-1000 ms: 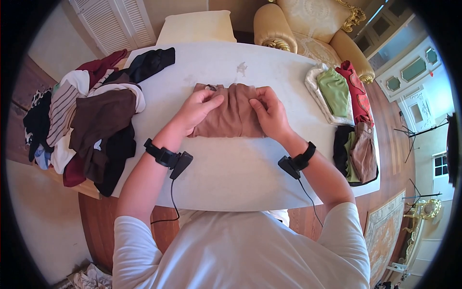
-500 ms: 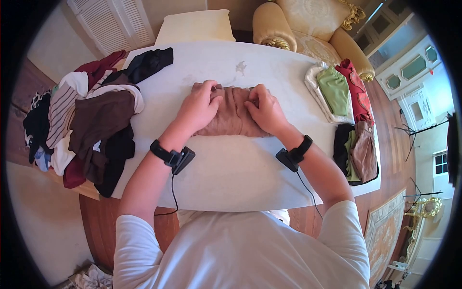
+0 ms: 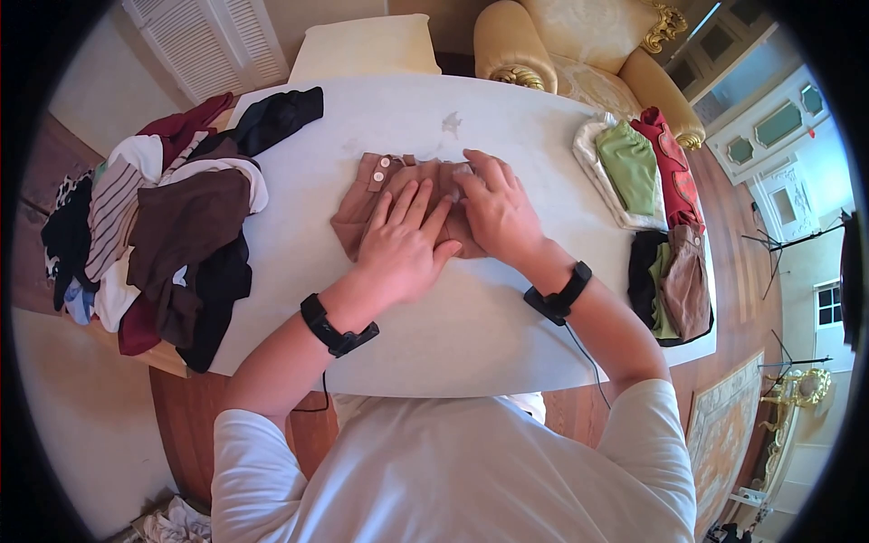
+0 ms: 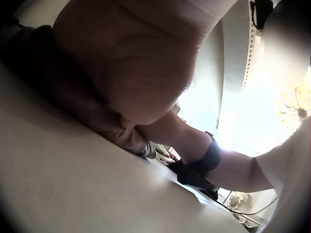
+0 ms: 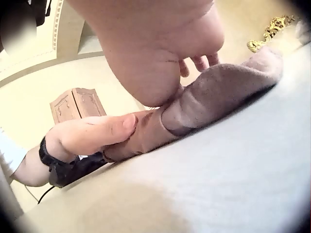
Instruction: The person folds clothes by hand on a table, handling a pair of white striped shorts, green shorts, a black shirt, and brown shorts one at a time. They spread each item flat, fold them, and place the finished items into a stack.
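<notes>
A folded brown garment [image 3: 355, 213] with two light buttons [image 3: 381, 169] lies at the middle of the white table. Spread flat on its front is the left hand [image 3: 405, 242], fingers straight. The right hand [image 3: 503, 215] has bent fingers at the garment's upper right and appears to pinch the cloth; its thumb tip is hard to make out. In the left wrist view the left palm [image 4: 141, 73] covers much of the dark cloth [image 4: 73, 92]. The right wrist view shows the right hand [image 5: 155, 48] over a raised layer of the garment [image 5: 209, 99], beside the left thumb.
A loose heap of clothes [image 3: 190, 213] covers the left end of the table [image 3: 434, 335]. At the right end lie folded green [image 3: 626, 167] and red [image 3: 668, 172] pieces, with a brown one [image 3: 685, 285] nearer the front. A gold armchair [image 3: 579, 54] stands behind.
The left hand has moved right and down from the garment's left edge and now lies flat on it, uncovering the buttons. The right hand stays near the upper right, its fingers shifted slightly left.
</notes>
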A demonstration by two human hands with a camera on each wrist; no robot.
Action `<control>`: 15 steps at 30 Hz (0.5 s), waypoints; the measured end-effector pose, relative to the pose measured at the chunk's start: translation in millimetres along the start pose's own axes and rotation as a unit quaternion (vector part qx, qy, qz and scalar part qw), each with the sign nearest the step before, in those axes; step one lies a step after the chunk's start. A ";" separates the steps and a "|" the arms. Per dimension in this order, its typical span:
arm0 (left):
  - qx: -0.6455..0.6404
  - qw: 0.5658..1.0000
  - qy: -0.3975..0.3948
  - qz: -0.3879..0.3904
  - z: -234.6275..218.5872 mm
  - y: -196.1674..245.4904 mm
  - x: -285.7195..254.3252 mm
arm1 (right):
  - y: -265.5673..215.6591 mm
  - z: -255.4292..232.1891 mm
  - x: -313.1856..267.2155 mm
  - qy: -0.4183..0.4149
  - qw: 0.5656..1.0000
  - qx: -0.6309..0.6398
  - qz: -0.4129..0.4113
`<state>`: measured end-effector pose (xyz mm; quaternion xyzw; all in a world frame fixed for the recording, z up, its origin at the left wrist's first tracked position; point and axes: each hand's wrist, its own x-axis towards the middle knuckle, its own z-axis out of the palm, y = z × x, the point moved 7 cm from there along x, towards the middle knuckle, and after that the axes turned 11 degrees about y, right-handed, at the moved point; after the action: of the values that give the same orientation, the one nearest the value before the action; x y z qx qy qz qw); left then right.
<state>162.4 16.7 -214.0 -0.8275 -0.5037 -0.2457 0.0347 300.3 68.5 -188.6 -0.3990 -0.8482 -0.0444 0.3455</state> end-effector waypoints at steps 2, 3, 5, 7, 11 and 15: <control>-0.010 1.000 -0.008 -0.003 5.8 -6.0 -2.1 | -7.0 2.9 -7.9 -0.058 0.998 -0.020 -0.031; -0.015 1.000 -0.011 -0.004 8.6 -8.3 -2.6 | -9.3 4.9 -11.8 -0.086 0.995 -0.030 -0.048; -0.012 1.000 -0.017 -0.012 12.2 -10.1 -3.9 | -6.6 11.7 -21.5 -0.123 0.990 -0.028 -0.058; -0.007 1.000 -0.026 -0.016 12.9 -10.7 -3.5 | 0.2 15.7 -26.8 -0.149 0.987 -0.031 -0.055; -0.017 0.998 -0.051 -0.032 12.0 -18.0 -1.1 | 12.2 19.4 -31.8 -0.177 0.982 -0.059 -0.041; -0.030 0.996 -0.074 -0.040 15.8 -28.4 -2.0 | 14.0 19.7 -35.2 -0.202 0.975 -0.086 -0.032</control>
<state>143.3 33.8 -234.1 -0.8231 -0.5302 -0.2001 -0.0368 314.9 62.1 -228.2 -0.4006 -0.9058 -0.0465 0.1298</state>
